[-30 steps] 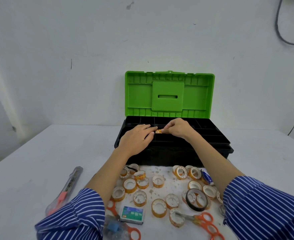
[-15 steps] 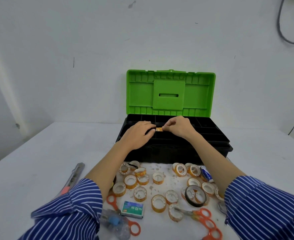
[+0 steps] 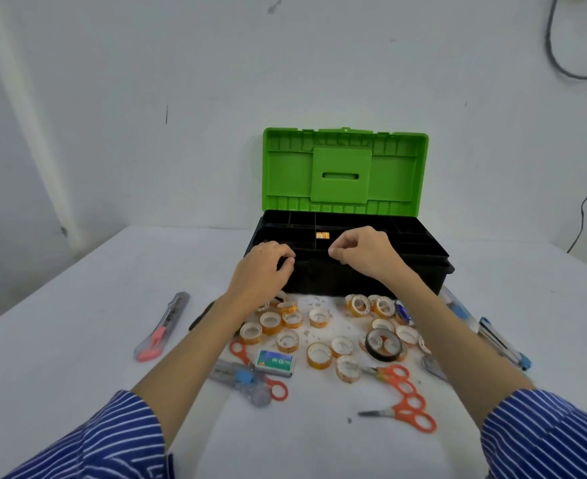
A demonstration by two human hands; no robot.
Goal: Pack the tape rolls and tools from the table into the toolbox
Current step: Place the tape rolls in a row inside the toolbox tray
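Toolbox [image 3: 344, 281]: on the table [image 3: 78, 305], long side running left to right; green lid [image 3: 344, 171] stands up at the back.
Tape roll [image 3: 322, 235]: small and orange, in a middle slot of the black tray; hole not seen.
Left hand [image 3: 268, 271]: palm down at the front edge, fingers curled; can't tell if it grips.
Right hand [image 3: 363, 252]: near the roll, fingers curled, thumb touching first finger, holding nothing.

Blue sleeves [image 3: 88, 440] (thin white stripes)
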